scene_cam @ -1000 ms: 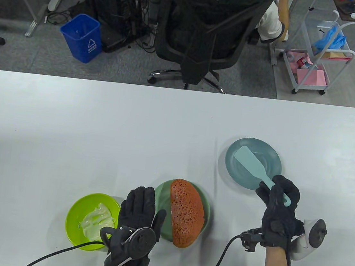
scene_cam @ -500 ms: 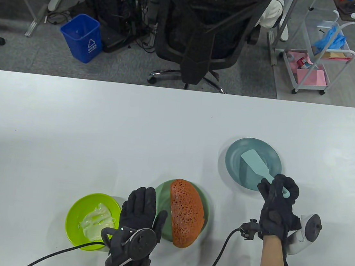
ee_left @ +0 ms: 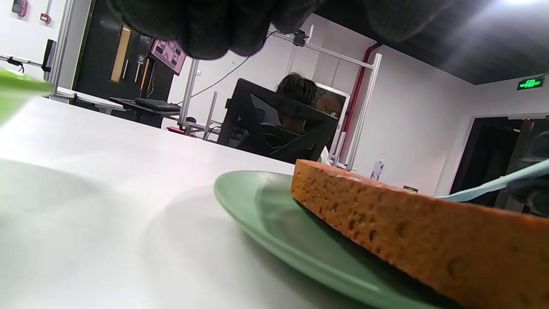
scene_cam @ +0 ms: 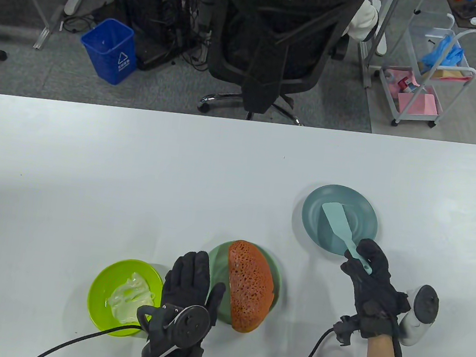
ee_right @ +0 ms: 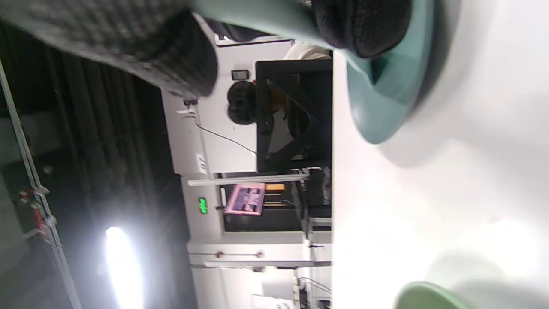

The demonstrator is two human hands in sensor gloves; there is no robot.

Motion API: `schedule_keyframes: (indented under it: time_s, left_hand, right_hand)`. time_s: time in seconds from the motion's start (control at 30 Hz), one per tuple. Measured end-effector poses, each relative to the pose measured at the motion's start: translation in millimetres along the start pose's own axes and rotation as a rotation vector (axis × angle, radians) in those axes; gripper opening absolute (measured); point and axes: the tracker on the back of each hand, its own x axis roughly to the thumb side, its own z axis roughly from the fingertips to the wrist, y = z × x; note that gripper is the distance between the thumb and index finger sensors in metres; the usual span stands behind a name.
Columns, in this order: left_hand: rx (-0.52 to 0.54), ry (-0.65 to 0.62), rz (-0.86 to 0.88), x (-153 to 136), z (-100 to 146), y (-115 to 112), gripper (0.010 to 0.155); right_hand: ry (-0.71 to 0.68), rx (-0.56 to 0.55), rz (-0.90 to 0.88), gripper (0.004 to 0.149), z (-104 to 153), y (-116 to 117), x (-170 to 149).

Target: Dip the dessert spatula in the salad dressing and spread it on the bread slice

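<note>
White desk (scene_cam: pixel 134 174), office floor beyond its far edge with a black swivel chair (scene_cam: pixel 276 40) and blue bin (scene_cam: pixel 108 50).

Spatula (scene_cam: pixel 338 225) — pale teal, blade lifted over the blue-grey plate (scene_cam: pixel 315 222) near the desk's right half; handle clamped in the curled fingers of the right hand (scene_cam: pixel 370 286), wrist cocked so the blade points toward the far edge.

Bread slice (scene_cam: pixel 248 292) — brown, porous, on a green plate (scene_cam: pixel 217 262) near the front edge.

Dressing (scene_cam: pixel 130 299) — pale smear in a lime bowl (scene_cam: pixel 99 287), front edge, left of the bread.

Left hand (scene_cam: pixel 188 285) — flat on the desk between bowl and green plate, fingers straight and together, holding nothing.

Risks, as judged: the spatula must cross over the bread to reach the bowl — a low blade could clip the slice or the resting left hand; the light bowl, unsteadied, may skid under the dip.
</note>
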Motion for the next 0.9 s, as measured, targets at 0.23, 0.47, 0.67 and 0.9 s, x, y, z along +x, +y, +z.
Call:
schedule_keyframes:
  time_s: [0.23, 0.47, 0.67, 0.9]
  left_hand:
    - [-0.011, -0.001, -0.006, 1.4, -0.2, -0.8, 0.073]
    - [-0.014, 0.003, -0.009, 1.7, -0.1, -0.8, 0.073]
    - [-0.019, 0.007, -0.009, 1.5, -0.1, -0.6, 0.073]
    - [-0.023, 0.007, -0.012, 1.7, -0.2, -0.6, 0.072]
  right_hand:
    - [0.110, 0.055, 0.339, 0.058, 10.0, 5.6, 7.4]
    - [0.180, 0.059, 0.614, 0.063, 13.3, 24.9, 15.8]
    - [0.219, 0.064, 0.791, 0.066, 15.2, 40.9, 17.7]
    - [0.195, 0.040, 0.898, 0.073, 20.3, 52.5, 24.2]
